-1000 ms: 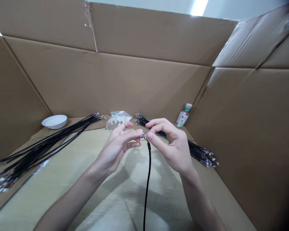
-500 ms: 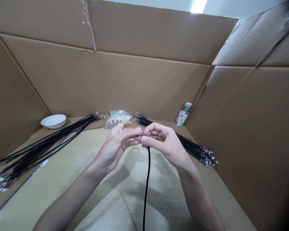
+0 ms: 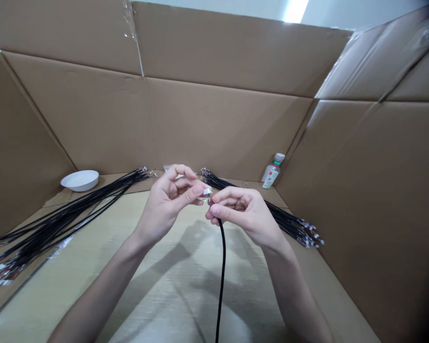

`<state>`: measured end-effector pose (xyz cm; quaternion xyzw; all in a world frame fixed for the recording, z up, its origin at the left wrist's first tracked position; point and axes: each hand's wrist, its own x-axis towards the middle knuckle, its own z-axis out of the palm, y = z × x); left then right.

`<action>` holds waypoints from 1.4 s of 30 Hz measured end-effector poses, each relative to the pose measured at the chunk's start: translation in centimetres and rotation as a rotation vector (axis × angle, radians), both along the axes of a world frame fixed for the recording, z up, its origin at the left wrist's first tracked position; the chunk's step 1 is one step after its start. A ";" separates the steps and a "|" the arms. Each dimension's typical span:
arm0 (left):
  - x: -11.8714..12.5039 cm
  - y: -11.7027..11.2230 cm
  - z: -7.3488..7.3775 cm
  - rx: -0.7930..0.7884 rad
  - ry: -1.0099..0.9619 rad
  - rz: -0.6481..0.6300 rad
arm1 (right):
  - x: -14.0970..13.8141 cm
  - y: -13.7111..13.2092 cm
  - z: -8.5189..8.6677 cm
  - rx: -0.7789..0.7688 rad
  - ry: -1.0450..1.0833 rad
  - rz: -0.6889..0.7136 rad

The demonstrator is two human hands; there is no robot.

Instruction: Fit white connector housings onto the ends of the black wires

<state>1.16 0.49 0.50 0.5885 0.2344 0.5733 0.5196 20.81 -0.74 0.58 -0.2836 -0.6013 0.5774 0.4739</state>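
Over the middle of the table, my right hand point(image 3: 241, 209) pinches the end of a black cable point(image 3: 221, 271), which hangs down toward the bottom of the view. Thin coloured wires come out of that end between my two hands. My left hand point(image 3: 168, 195) is closed, thumb against fingers, at a small white connector point(image 3: 208, 191) on the wires. Its index finger is bent above the connector. Which wires go into the connector is too small to tell.
Bundles of black cables lie at left point(image 3: 75, 209) and right point(image 3: 289, 221), with white connectors at their ends. A white bowl point(image 3: 79, 180) stands back left, a bottle point(image 3: 273, 170) back right. A plastic bag point(image 3: 167, 167) is mostly hidden behind my left hand. Cardboard walls point(image 3: 229, 128) surround the table.
My left hand has turned and shifted slightly left and up, now covering most of the bag. The white connector shows more clearly between the hands. My right hand stays nearly in place on the cable.
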 end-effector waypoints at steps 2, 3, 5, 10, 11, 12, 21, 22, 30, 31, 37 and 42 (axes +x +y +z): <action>-0.4 -0.2 0.2 0.163 0.112 0.114 | 0.0 -0.1 0.0 0.017 0.005 -0.044; -0.6 -0.3 0.3 0.248 0.175 0.175 | 0.0 -0.1 0.1 0.021 0.003 -0.057; -0.9 -0.5 0.4 0.425 0.302 0.291 | 0.1 -0.2 0.1 0.025 0.004 -0.070; -1.4 -0.2 0.1 0.717 0.496 0.457 | 0.2 -0.3 0.3 0.018 0.010 -0.044; -1.4 0.0 0.0 0.742 0.505 0.461 | 0.2 -0.3 0.3 0.014 0.013 -0.039; -1.4 0.1 -0.1 0.760 0.505 0.464 | 0.1 -0.4 0.3 0.012 0.017 -0.038; -0.7 -0.1 -0.4 0.695 0.398 0.407 | 0.0 -0.2 0.1 0.037 0.003 -0.007; -0.7 -0.2 -0.2 0.661 0.393 0.395 | 0.0 -0.2 0.1 0.039 0.001 0.003; -0.8 -0.8 0.6 0.219 0.192 0.086 | 0.3 -0.1 0.2 0.030 -0.050 0.067; -0.8 -0.9 0.6 0.196 0.172 0.083 | 0.3 0.0 0.1 0.032 -0.056 0.071; -1.0 -1.0 0.6 0.205 0.198 0.076 | 0.4 0.1 0.2 0.106 -0.134 -0.036; -1.1 -0.8 0.5 0.249 0.197 0.105 | 0.0 0.1 0.1 0.182 -0.125 -0.177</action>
